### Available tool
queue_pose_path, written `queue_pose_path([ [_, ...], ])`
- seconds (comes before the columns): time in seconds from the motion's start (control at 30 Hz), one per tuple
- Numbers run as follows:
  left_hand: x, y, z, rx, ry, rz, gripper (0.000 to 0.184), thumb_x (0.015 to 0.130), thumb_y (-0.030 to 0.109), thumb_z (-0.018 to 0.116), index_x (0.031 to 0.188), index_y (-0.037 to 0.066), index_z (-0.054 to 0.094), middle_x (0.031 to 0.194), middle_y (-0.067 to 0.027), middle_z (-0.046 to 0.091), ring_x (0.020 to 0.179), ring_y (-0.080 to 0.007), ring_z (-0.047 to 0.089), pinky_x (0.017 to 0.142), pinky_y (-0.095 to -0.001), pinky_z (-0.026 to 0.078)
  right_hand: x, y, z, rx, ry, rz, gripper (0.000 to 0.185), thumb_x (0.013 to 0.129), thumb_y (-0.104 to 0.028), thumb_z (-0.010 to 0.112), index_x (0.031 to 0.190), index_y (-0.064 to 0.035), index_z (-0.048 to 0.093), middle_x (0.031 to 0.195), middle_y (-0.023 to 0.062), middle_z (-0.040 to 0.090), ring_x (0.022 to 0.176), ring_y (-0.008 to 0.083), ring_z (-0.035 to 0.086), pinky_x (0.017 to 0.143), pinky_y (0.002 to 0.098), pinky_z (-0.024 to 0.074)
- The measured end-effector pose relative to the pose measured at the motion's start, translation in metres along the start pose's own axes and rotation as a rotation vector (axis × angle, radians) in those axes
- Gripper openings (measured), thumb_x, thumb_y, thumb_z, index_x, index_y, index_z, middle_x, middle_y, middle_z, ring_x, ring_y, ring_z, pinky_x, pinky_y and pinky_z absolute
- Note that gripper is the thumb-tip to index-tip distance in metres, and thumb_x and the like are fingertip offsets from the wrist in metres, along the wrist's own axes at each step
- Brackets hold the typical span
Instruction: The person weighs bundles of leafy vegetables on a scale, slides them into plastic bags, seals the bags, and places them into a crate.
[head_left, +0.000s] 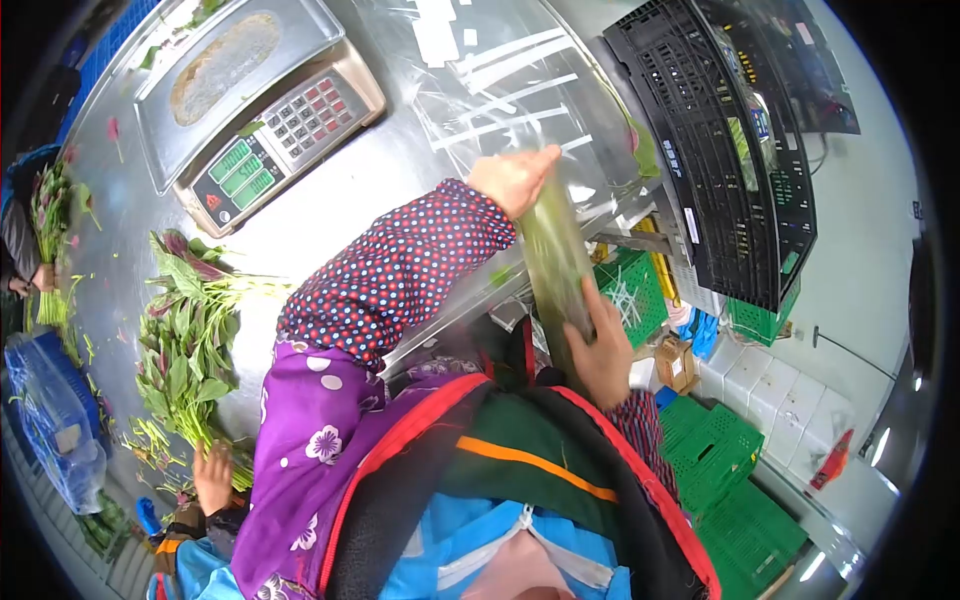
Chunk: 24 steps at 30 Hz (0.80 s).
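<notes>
A long clear plastic bag (553, 240) with green contents hangs over the table's front edge, between my two hands. My left hand (514, 182) is closed on the bag's upper end, above the metal table. Lower down, my right hand (600, 348) lies against the bag's side with its fingers apart and the thumb spread. More flat clear bags with white stripes (510, 95) lie on the table just beyond my left hand. What exactly is inside the bag is blurred.
A scale (290, 130) stands at the back left. Leafy bunches (185, 350) lie left, where a co-worker's hand (213, 478) touches the stems. Another person's hand (44, 278) holds greens at far left. Black crates (700, 150) stand right; green crates (710, 440) are below.
</notes>
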<state>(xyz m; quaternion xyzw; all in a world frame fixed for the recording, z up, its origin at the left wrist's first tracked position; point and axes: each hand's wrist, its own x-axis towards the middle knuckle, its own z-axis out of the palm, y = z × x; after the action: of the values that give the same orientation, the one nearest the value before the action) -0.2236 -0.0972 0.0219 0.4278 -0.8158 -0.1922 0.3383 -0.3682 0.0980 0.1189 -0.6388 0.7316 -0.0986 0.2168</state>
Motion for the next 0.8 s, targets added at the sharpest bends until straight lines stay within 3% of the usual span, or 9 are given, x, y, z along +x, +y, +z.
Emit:
queue_pose_path([
  [0.17,-0.004,-0.007,0.004,-0.069,0.07,0.012,0.045,0.077,0.021,0.059,0.119,0.012,0.047,0.079,-0.0122,0.058,0.073,-0.0301,0.058,0.064,-0.0381,0.048,0.083,0.026,0.037,-0.022,0.346,-0.291,0.066,0.08,-0.021,0.059,0.135,-0.0076,0.025,0.131,0.023,0.029,0.091,0.0292,0.057,0.069,0.0355,0.0497],
  [0.27,-0.011,-0.003,-0.005,0.106,0.646,-0.386,0.064,0.071,0.03,0.069,0.123,0.004,0.042,0.098,-0.0199,0.056,0.093,-0.0321,0.055,0.08,-0.038,0.044,0.128,0.005,-0.017,0.952,-0.023,0.389,0.066,0.083,-0.027,0.056,0.135,-0.0031,0.022,0.13,0.0221,0.032,0.084,0.0205,0.059,0.055,0.0291,0.0493],
  [0.37,-0.042,-0.033,0.029,-0.302,0.63,-0.815,0.081,0.065,0.035,0.075,0.126,-0.003,0.038,0.117,-0.0261,0.046,0.107,-0.0324,0.047,0.091,-0.0371,0.037,0.176,0.038,0.012,0.791,-0.315,0.299,0.051,0.086,-0.025,0.053,0.127,-0.0011,0.035,0.115,0.0181,0.05,0.069,0.0146,0.06,0.046,0.0232,0.0452],
  [0.4,-0.058,-0.055,0.032,-0.568,0.368,-1.1,0.068,0.07,0.03,0.072,0.121,-0.005,0.043,0.116,-0.0241,0.05,0.101,-0.028,0.052,0.089,-0.0341,0.04,0.178,0.049,0.022,0.763,-0.292,0.224,0.044,0.087,-0.023,0.052,0.122,0.0001,0.04,0.103,0.0148,0.053,0.063,0.0126,0.057,0.045,0.0223,0.044],
  [0.47,-0.062,-0.036,-0.008,-1.16,0.254,-1.183,0.047,0.075,0.023,0.067,0.111,-0.004,0.054,0.102,-0.0185,0.06,0.088,-0.0225,0.058,0.084,-0.0304,0.043,0.172,0.063,0.042,0.706,-0.253,0.084,0.032,0.089,-0.018,0.05,0.113,0.0024,0.048,0.081,0.008,0.061,0.053,0.0086,0.053,0.044,0.0204,0.0416],
  [0.53,-0.078,-0.028,-0.011,-0.776,0.236,-1.006,0.026,0.083,0.012,0.06,0.102,-0.006,0.058,0.089,-0.0083,0.064,0.077,-0.0102,0.059,0.071,-0.0206,0.047,0.136,0.058,0.049,0.534,-0.156,-0.013,0.019,0.088,-0.013,0.049,0.094,0.0032,0.057,0.07,0.0046,0.062,0.055,0.0112,0.058,0.047,0.0237,0.0452],
  [0.6,-0.099,-0.013,-0.02,-0.626,0.227,-0.873,0.019,0.083,0.011,0.06,0.095,-0.003,0.06,0.08,-0.0048,0.063,0.072,-0.0085,0.058,0.066,-0.0209,0.047,0.118,0.055,0.046,0.656,-0.138,0.045,0.018,0.087,-0.012,0.051,0.095,0.0025,0.057,0.068,0.0068,0.061,0.055,0.0119,0.058,0.049,0.0239,0.0454],
  [0.7,-0.113,0.003,-0.042,-0.484,0.152,-0.729,0.011,0.084,0.009,0.056,0.089,-0.001,0.057,0.076,-0.0072,0.062,0.068,-0.0126,0.059,0.064,-0.0237,0.047,0.115,0.058,0.052,0.848,-0.054,0.067,0.014,0.084,-0.01,0.053,0.092,0.0006,0.058,0.066,0.0088,0.061,0.059,0.0137,0.06,0.054,0.0239,0.046],
  [0.8,-0.137,0.022,-0.053,-0.232,0.045,-0.488,0.007,0.084,0.007,0.053,0.086,0.001,0.055,0.074,-0.0129,0.061,0.067,-0.0223,0.061,0.063,-0.0294,0.048,0.084,0.051,0.032,0.34,-0.275,0.059,0.011,0.082,-0.008,0.054,0.087,0.0019,0.056,0.076,0.0075,0.063,0.064,0.0127,0.059,0.056,0.0247,0.0457],
])
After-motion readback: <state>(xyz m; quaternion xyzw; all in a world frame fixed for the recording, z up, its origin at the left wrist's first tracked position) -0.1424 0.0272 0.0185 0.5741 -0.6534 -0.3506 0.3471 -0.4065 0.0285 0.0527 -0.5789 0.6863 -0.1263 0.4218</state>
